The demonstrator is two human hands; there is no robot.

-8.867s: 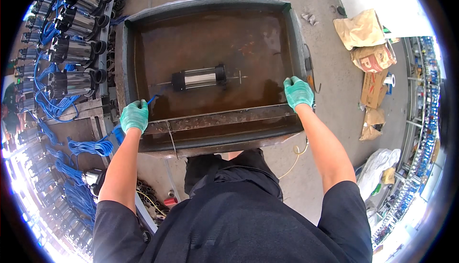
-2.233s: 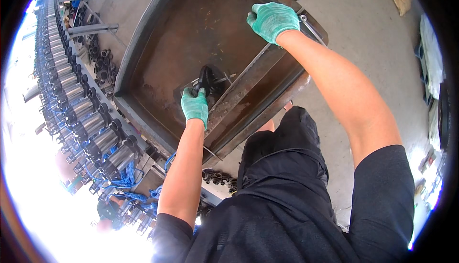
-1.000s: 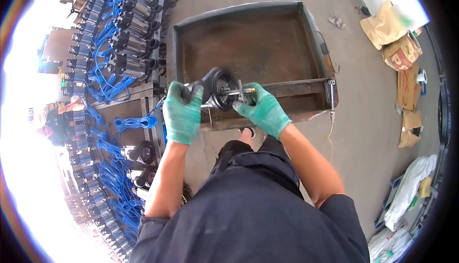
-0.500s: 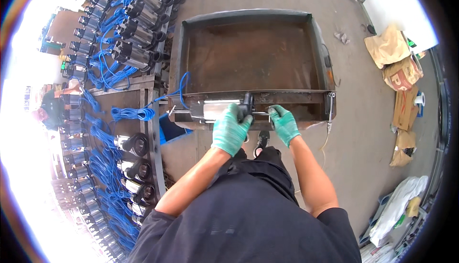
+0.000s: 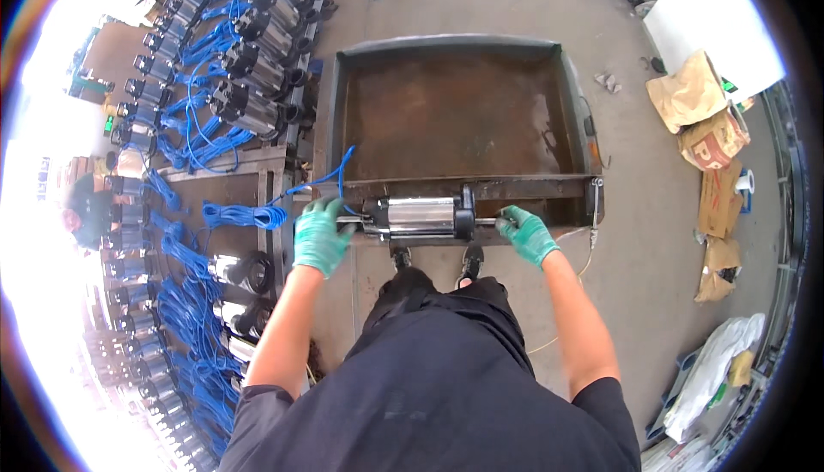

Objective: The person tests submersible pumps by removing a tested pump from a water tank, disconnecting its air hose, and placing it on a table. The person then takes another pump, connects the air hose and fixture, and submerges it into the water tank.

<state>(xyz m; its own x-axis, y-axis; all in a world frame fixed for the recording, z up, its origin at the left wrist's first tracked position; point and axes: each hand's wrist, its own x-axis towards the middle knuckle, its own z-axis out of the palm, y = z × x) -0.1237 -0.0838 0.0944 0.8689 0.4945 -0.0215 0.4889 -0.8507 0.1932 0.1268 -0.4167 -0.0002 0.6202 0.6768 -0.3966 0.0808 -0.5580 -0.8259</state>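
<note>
A silver cylindrical pump [image 5: 421, 217] with black ends lies on its side across the near edge of a metal tank [image 5: 446, 111]. Metal rods reach its two ends. Around the left rod's outer end my left hand [image 5: 319, 238], in a green glove, is closed, partly hiding it. My right hand [image 5: 528, 233], gloved alike, pinches the rod [image 5: 486, 221] at the pump's right end. From the pump's left side a blue cable [image 5: 343, 172] loops up and leads left to a tied coil [image 5: 245, 215].
Rows of similar pumps [image 5: 249, 107] with coiled blue cables fill the racks at left. A person [image 5: 86, 210] is beyond them in the glare. Cardboard and paper bags [image 5: 687, 94] lie on the floor at right. A thin hose [image 5: 592, 239] hangs at the tank's right corner.
My left hand has moved off the pump's body leftward to the rod at its left end. My right hand stays at the right rod. The view has shifted slightly.
</note>
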